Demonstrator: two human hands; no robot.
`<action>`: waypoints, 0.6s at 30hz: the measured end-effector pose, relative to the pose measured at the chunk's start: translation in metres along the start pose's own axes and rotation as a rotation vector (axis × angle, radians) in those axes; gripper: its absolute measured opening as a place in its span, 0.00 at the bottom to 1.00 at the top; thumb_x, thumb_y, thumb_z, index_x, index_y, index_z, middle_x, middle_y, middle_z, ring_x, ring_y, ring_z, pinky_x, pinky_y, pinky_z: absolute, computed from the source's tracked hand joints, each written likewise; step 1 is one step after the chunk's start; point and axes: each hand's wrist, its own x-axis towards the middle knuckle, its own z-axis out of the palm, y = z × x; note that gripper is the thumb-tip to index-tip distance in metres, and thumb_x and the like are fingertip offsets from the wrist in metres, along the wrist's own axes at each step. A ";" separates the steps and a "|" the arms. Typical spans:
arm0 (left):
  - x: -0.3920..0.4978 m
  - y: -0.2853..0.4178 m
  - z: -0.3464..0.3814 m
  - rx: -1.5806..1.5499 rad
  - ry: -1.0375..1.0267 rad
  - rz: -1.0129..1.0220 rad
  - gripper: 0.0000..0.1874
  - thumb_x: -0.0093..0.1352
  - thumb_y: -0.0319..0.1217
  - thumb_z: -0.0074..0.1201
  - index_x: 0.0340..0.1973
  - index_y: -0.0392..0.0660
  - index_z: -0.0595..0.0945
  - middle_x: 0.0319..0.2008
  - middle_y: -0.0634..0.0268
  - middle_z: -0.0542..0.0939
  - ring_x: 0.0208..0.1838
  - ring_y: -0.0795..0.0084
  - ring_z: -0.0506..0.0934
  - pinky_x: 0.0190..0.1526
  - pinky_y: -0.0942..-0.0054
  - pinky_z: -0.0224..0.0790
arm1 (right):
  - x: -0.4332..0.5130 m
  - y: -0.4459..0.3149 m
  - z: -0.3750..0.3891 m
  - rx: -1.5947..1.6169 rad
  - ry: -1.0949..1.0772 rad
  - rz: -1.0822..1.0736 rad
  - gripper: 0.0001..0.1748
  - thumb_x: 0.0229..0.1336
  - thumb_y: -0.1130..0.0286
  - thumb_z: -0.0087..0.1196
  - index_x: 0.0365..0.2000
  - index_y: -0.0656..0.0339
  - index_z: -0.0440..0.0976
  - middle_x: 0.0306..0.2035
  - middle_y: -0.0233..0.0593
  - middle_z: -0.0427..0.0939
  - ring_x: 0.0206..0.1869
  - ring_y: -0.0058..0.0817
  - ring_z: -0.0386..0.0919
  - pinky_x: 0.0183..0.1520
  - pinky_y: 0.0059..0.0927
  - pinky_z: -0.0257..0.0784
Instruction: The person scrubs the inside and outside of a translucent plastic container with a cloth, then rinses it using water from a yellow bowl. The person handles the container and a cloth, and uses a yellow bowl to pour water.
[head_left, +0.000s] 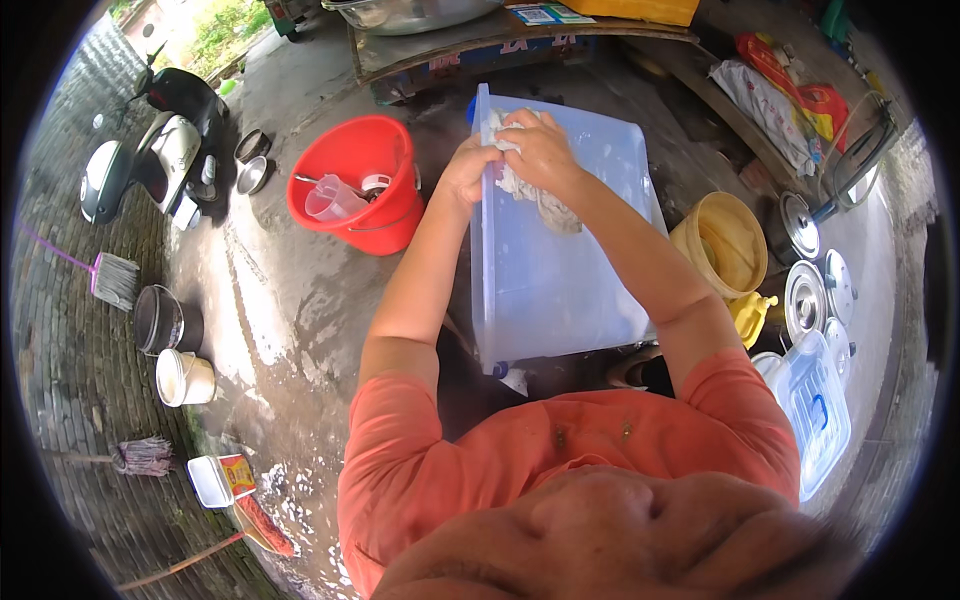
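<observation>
A translucent bluish plastic storage box (562, 292) lies tipped on its side before me, its rim running along the left. My left hand (471, 169) grips that rim near its far end, some of its fingers hidden behind the edge. Bunched under my right hand (541, 154) is a wet-looking, greyish-white cloth (559, 214), pressed against the box's upper side and reaching the rim. The two hands are close together, almost touching.
Left of the box stands a red bucket (356, 135) holding a clear plastic jug (334, 199). A tan tub (731, 232), yellow jug (750, 319), pot lids (806, 300) and clear plastic lid (814, 412) are at right. Ahead is a low table (480, 49); a scooter (169, 150) stands far left.
</observation>
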 end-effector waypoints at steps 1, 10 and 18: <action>0.007 -0.002 -0.010 -0.035 -0.018 0.007 0.25 0.59 0.17 0.52 0.54 0.36 0.76 0.46 0.53 0.81 0.45 0.60 0.83 0.48 0.63 0.82 | 0.004 0.004 0.007 -0.007 -0.012 0.019 0.16 0.52 0.70 0.55 0.42 0.46 0.84 0.53 0.29 0.74 0.54 0.41 0.68 0.58 0.46 0.64; 0.015 -0.049 -0.043 -0.179 0.064 0.037 0.27 0.72 0.37 0.52 0.65 0.44 0.68 0.60 0.56 0.74 0.61 0.60 0.74 0.63 0.55 0.67 | 0.011 0.060 0.090 0.007 -0.131 0.285 0.20 0.53 0.65 0.54 0.48 0.45 0.82 0.57 0.30 0.71 0.60 0.44 0.67 0.63 0.50 0.64; -0.081 -0.077 0.012 -0.234 0.343 -0.041 0.34 0.80 0.48 0.33 0.75 0.68 0.38 0.70 0.56 0.61 0.55 0.43 0.76 0.53 0.43 0.73 | 0.025 0.042 0.095 -0.030 -0.277 0.155 0.23 0.53 0.63 0.53 0.51 0.45 0.80 0.66 0.25 0.68 0.63 0.43 0.65 0.63 0.50 0.62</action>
